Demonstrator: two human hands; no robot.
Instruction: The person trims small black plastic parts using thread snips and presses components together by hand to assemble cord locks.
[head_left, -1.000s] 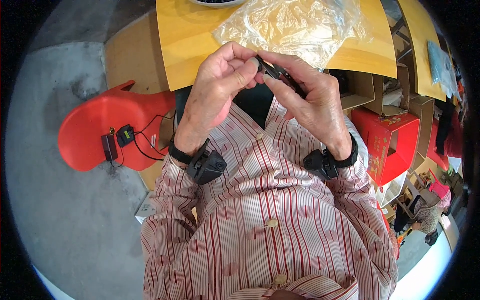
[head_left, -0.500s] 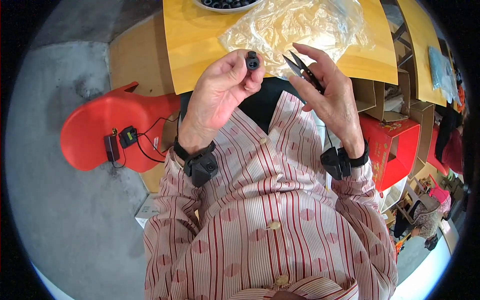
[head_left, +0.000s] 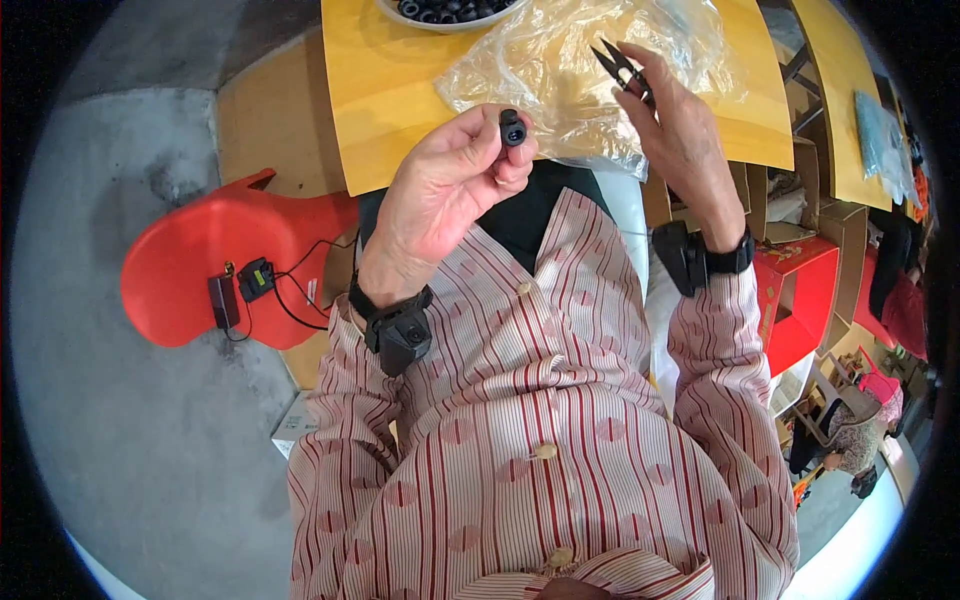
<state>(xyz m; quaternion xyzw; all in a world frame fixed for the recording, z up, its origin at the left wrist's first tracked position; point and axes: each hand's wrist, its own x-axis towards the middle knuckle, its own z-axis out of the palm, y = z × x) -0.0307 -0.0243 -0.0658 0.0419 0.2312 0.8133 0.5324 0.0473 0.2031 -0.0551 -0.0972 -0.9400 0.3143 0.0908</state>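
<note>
Between the thumb and fingers of my left hand [head_left: 430,195] is a small black part [head_left: 512,130] with a round hole facing up and a little knob on its far side. My right hand [head_left: 690,145] holds black thread snips [head_left: 622,72], their pointed blades spread apart and aimed up and to the left, away from the black part. Beneath the snips lies a crumpled clear plastic bag [head_left: 545,85] on the yellow table [head_left: 365,110]. A white bowl [head_left: 455,26] at the far edge of view holds several similar black parts.
On my left stands a red plastic chair [head_left: 165,275] carrying a black adapter [head_left: 224,300] and cables. Cardboard boxes and a red box [head_left: 805,305] are to the right. Farther right, a person [head_left: 862,430] sits near another yellow table [head_left: 850,110].
My right hand has moved away and to the right with the snips, widening the gap from the black part. My left hand has shifted only slightly, still holding the part.
</note>
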